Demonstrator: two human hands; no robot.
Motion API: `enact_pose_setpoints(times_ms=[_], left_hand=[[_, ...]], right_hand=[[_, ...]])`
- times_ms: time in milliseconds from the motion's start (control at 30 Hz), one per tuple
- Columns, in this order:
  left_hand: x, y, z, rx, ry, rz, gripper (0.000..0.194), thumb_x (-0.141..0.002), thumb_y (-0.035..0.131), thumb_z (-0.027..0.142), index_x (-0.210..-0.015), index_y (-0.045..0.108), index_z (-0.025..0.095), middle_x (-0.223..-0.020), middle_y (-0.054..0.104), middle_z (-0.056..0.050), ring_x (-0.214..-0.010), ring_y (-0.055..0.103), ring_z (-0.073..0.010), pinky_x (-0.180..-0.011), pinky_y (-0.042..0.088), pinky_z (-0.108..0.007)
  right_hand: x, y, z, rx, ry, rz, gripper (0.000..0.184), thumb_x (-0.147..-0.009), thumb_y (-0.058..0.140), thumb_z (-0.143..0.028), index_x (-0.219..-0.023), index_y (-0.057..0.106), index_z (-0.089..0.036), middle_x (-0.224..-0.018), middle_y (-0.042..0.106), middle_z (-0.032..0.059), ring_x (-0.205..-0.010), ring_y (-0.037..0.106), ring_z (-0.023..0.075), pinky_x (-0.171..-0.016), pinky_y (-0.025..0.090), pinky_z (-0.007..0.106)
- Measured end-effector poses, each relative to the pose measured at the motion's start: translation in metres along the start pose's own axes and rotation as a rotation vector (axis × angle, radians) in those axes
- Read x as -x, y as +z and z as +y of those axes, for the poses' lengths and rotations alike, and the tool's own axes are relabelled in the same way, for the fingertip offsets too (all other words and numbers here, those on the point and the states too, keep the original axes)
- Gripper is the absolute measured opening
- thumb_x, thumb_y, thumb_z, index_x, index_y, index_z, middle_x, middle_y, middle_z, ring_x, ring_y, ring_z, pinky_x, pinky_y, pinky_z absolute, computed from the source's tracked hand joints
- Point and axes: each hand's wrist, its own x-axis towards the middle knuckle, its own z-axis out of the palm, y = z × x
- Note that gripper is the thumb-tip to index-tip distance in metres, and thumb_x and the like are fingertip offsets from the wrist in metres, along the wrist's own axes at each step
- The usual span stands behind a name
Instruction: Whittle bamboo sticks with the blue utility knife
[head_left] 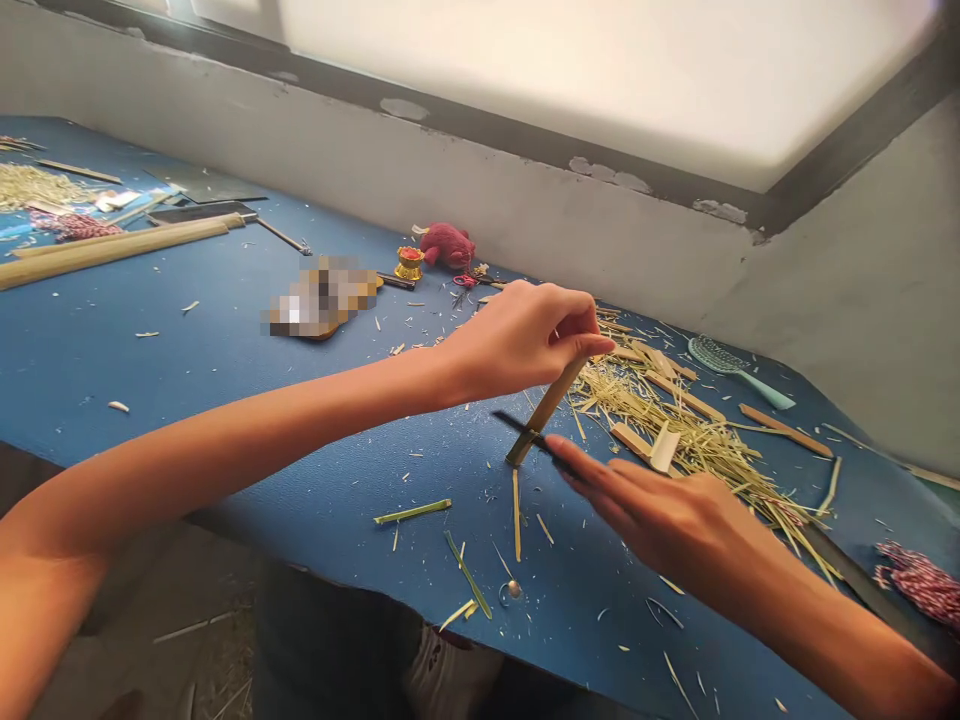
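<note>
My left hand [529,332] pinches the upper end of a bamboo strip [553,402], which stands tilted with its lower end on or just above the blue table [330,470]. In my right hand [645,505] is a dark-bladed knife [511,421]. Its blade crosses the strip near the lower end, touching it or very close. My right fingers are wrapped round the handle, mostly hiding it. Under the strip lies a thin pale sliver [517,515]. Green bamboo slivers [412,511] are scattered nearer the table's front edge.
A heap of bamboo shavings [697,440] spreads behind my right hand, with a green hairbrush [739,372] beyond. Red-and-white string [919,580] lies far right. A red plush toy [448,245] and small gold bowl [409,263] stand near the wall. Long bamboo pieces [120,250] lie left.
</note>
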Motion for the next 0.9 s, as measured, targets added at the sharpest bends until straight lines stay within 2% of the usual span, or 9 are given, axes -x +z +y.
enact_pose_setpoints(times_ms=[100, 467, 600, 667, 767, 900], left_hand=[[0.000, 0.000, 0.001, -0.004, -0.016, 0.000, 0.017, -0.085, 0.056, 0.031, -0.076, 0.063, 0.018, -0.069, 0.064, -0.003, -0.063, 0.052, -0.0122, -0.059, 0.035, -0.029], [-0.003, 0.003, -0.001, -0.023, -0.030, -0.009, 0.020, -0.085, 0.057, 0.031, -0.075, 0.063, 0.016, -0.067, 0.062, -0.003, -0.065, 0.053, -0.0128, -0.062, 0.037, -0.029], [-0.004, 0.004, -0.004, -0.027, -0.039, -0.011, 0.022, -0.085, 0.057, 0.033, -0.075, 0.064, 0.015, -0.066, 0.060, -0.002, -0.066, 0.055, -0.0134, -0.064, 0.038, -0.029], [-0.005, 0.004, -0.006, -0.021, -0.055, -0.011, 0.023, -0.084, 0.058, 0.035, -0.075, 0.064, 0.015, -0.066, 0.059, -0.002, -0.067, 0.056, -0.0139, -0.065, 0.039, -0.029], [-0.005, 0.005, -0.008, -0.006, -0.064, -0.012, 0.023, -0.084, 0.059, 0.036, -0.075, 0.064, 0.015, -0.066, 0.058, -0.002, -0.068, 0.057, -0.0149, -0.065, 0.040, -0.030], [-0.004, 0.003, -0.009, -0.014, -0.042, -0.025, 0.022, -0.085, 0.057, 0.034, -0.077, 0.065, 0.015, -0.068, 0.061, -0.004, -0.071, 0.058, -0.0162, -0.064, 0.040, -0.030]], right_hand=[[0.003, 0.006, -0.008, 0.129, -0.033, -0.024, 0.054, -0.094, 0.041, -0.023, -0.146, 0.028, -0.030, -0.057, 0.051, -0.0054, -0.037, 0.035, 0.0070, -0.037, 0.023, 0.027], [0.004, -0.004, -0.003, 0.220, -0.002, 0.047, 0.061, -0.090, 0.045, -0.015, -0.147, 0.027, -0.028, -0.055, 0.045, -0.0064, -0.040, 0.036, 0.0071, -0.039, 0.024, 0.028], [0.003, -0.002, -0.001, 0.130, 0.038, 0.053, 0.062, -0.091, 0.047, -0.020, -0.147, 0.024, -0.029, -0.059, 0.055, -0.0054, -0.044, 0.045, 0.0076, -0.042, 0.029, 0.025], [0.002, 0.000, 0.001, 0.029, 0.057, 0.041, 0.061, -0.091, 0.046, -0.023, -0.148, 0.023, -0.029, -0.064, 0.061, -0.0035, -0.048, 0.050, 0.0083, -0.045, 0.035, 0.023], [0.000, 0.001, 0.006, -0.099, 0.056, 0.009, 0.060, -0.092, 0.045, -0.024, -0.148, 0.023, -0.029, -0.076, 0.068, -0.0009, -0.055, 0.059, 0.0101, -0.055, 0.047, 0.023], [0.000, 0.002, 0.010, -0.180, 0.056, 0.000, 0.061, -0.093, 0.047, -0.023, -0.147, 0.022, -0.033, -0.094, 0.070, -0.0011, -0.063, 0.064, 0.0105, -0.058, 0.052, 0.023]])
